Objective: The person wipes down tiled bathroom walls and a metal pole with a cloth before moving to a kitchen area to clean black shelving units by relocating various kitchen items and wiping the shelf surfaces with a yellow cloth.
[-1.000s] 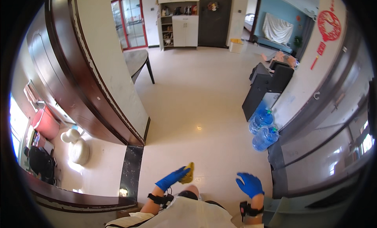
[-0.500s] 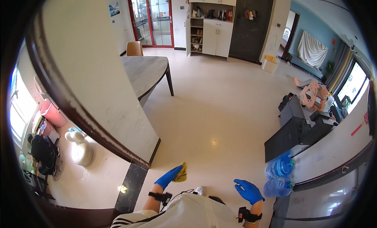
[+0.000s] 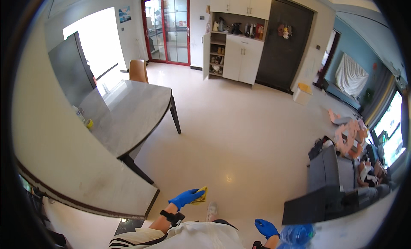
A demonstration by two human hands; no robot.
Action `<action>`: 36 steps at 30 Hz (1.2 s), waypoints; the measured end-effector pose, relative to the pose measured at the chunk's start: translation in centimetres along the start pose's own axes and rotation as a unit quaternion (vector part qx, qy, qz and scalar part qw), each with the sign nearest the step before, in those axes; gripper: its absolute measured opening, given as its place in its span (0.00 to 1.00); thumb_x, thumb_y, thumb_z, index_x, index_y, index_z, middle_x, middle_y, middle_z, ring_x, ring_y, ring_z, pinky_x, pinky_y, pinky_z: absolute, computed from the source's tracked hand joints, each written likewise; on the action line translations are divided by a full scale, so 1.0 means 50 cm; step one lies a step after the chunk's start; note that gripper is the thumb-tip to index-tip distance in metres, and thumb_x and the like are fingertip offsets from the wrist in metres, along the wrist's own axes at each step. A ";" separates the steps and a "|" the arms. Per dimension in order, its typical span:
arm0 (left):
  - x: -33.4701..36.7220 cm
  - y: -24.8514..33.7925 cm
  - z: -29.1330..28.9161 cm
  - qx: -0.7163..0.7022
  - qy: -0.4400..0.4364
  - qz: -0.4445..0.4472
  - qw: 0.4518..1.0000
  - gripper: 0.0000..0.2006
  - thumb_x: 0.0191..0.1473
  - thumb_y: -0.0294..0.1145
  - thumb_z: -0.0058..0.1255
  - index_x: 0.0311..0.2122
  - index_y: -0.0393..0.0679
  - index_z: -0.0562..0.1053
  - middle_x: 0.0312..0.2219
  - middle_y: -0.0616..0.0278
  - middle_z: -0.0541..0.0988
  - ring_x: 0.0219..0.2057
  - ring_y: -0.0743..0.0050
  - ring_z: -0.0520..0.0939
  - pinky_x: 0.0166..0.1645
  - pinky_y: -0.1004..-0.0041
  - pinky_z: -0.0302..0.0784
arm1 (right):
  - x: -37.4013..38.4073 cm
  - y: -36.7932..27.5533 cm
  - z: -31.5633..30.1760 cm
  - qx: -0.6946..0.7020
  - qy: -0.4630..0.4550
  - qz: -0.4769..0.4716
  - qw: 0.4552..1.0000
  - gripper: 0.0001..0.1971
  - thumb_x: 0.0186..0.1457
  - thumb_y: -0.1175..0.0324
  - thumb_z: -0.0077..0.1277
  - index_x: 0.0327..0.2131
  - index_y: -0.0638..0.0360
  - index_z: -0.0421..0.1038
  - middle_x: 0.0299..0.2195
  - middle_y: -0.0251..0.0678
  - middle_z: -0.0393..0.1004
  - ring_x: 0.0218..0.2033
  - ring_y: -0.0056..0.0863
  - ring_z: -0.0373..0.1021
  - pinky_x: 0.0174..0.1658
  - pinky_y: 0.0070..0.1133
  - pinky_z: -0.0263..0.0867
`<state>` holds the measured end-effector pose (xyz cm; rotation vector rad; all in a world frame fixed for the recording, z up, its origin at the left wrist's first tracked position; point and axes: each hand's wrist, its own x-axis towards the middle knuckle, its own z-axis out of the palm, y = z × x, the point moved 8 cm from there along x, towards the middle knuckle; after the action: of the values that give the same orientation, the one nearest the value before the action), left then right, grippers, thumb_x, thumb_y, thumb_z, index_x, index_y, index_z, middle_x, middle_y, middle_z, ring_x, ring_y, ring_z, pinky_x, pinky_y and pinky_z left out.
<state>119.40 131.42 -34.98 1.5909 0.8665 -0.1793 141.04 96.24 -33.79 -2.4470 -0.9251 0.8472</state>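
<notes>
My left hand (image 3: pixel 184 199), in a blue glove, grips a folded yellow cloth (image 3: pixel 199 197) in front of my body at the lower middle. The cloth hangs from my fingers, clear of any surface. Lower down on the right is my right hand (image 3: pixel 266 228), gloved in blue too, with loosely bent fingers and nothing visible in it. Close beside it stands a clear blue water jug (image 3: pixel 298 234), partly cut off by the lower rim. Black bands are strapped round both wrists.
A grey dining table (image 3: pixel 135 107) with a brown chair (image 3: pixel 138 71) stands ahead on the left, beyond a white wall end (image 3: pixel 81 176). A dark cabinet (image 3: pixel 314 205) and grey sofa (image 3: pixel 324 167) line the right. Far ahead are a shoe cabinet (image 3: pixel 233 56) and dark door (image 3: pixel 284 43).
I have moved forward past the wall end; table and sofa are nearer, and more of the table shows. The cloth stays in my left hand. My right hand has dropped lower.
</notes>
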 end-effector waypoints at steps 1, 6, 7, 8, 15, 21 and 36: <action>0.024 0.011 -0.047 0.001 0.011 -0.004 1.000 0.30 0.52 0.56 0.44 0.49 0.38 0.67 0.37 0.67 0.75 0.38 0.83 0.71 0.45 0.80 0.66 | 0.069 -0.046 -0.029 0.003 -0.006 -0.010 1.000 0.19 0.53 0.53 0.43 0.42 0.53 0.71 0.39 0.42 0.73 0.38 0.37 0.71 0.43 0.27 0.66; 0.129 0.037 -0.238 -0.178 0.125 -0.004 0.976 0.27 0.54 0.51 0.46 0.48 0.36 0.68 0.38 0.66 0.75 0.37 0.83 0.72 0.45 0.82 0.67 | 0.400 -0.334 -0.244 -0.100 0.080 -0.154 0.980 0.18 0.51 0.52 0.44 0.41 0.49 0.70 0.40 0.39 0.72 0.40 0.39 0.69 0.43 0.30 0.65; 0.156 0.045 -0.275 -0.219 0.158 0.000 0.963 0.29 0.52 0.53 0.46 0.48 0.35 0.68 0.37 0.65 0.75 0.37 0.82 0.72 0.45 0.80 0.67 | 0.454 -0.398 -0.270 -0.099 0.073 -0.184 0.975 0.17 0.52 0.53 0.44 0.42 0.48 0.70 0.41 0.38 0.72 0.41 0.38 0.69 0.43 0.30 0.65; 0.175 0.042 -0.286 -0.227 0.164 -0.004 0.960 0.29 0.52 0.53 0.46 0.48 0.35 0.68 0.37 0.65 0.75 0.37 0.82 0.72 0.45 0.80 0.67 | 0.492 -0.461 -0.285 -0.073 0.057 -0.229 0.969 0.17 0.52 0.53 0.43 0.43 0.48 0.69 0.42 0.38 0.72 0.41 0.38 0.69 0.44 0.30 0.65; 0.478 0.036 -0.453 -0.256 0.171 -0.010 0.951 0.27 0.54 0.52 0.44 0.48 0.37 0.68 0.39 0.65 0.74 0.39 0.82 0.72 0.47 0.80 0.66 | 0.840 -0.640 -0.254 0.002 -0.162 -0.297 0.941 0.19 0.55 0.52 0.40 0.48 0.46 0.66 0.45 0.40 0.70 0.45 0.40 0.66 0.48 0.30 0.62; 0.810 0.293 -0.589 -0.228 0.085 0.040 0.969 0.28 0.53 0.54 0.44 0.48 0.39 0.68 0.37 0.65 0.75 0.37 0.81 0.73 0.44 0.80 0.67 | 1.140 -0.556 -0.360 -0.012 -0.108 -0.150 0.983 0.20 0.54 0.51 0.40 0.46 0.49 0.68 0.42 0.41 0.72 0.44 0.38 0.68 0.47 0.29 0.63; 1.327 0.715 -0.979 -0.260 0.003 0.045 0.965 0.26 0.56 0.52 0.41 0.49 0.39 0.67 0.37 0.67 0.73 0.37 0.84 0.71 0.45 0.82 0.66 | 1.940 -0.640 -0.515 -0.102 -0.092 -0.071 0.988 0.19 0.53 0.52 0.40 0.42 0.50 0.70 0.39 0.43 0.72 0.41 0.41 0.69 0.43 0.30 0.65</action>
<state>170.84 205.08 -32.99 1.1340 0.7664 0.1137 201.44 182.52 -36.16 -2.4641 -1.2967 0.9829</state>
